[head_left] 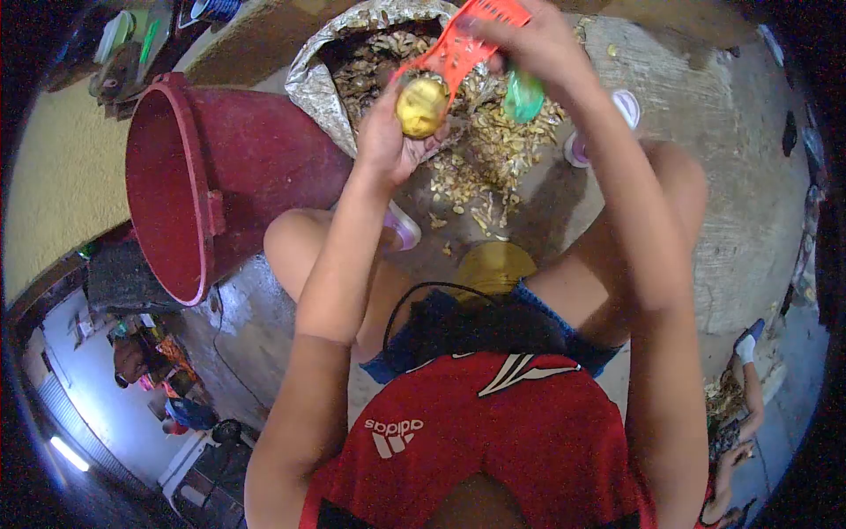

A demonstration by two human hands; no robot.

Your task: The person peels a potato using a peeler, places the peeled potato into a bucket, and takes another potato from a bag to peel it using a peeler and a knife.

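My left hand is closed around a round yellow peeled potato, which lies against the palm with dark spots on its face. Above it, my right hand grips a bright orange plastic tool full of slots, like a slicer or grater. The tool slants down to the left, its lower end by the potato and left fingers; motion blurs the right fingers, and I cannot tell whether tool and potato touch. Beneath the right wrist is a green translucent plastic thing. Behind both hands, an open whitish sack holds peelings.
A large dark-red plastic bin lies tipped on its side at left. Loose peelings cover the floor between my feet. I sit on a yellow round seat or bucket. Another person's leg and hand show at far right.
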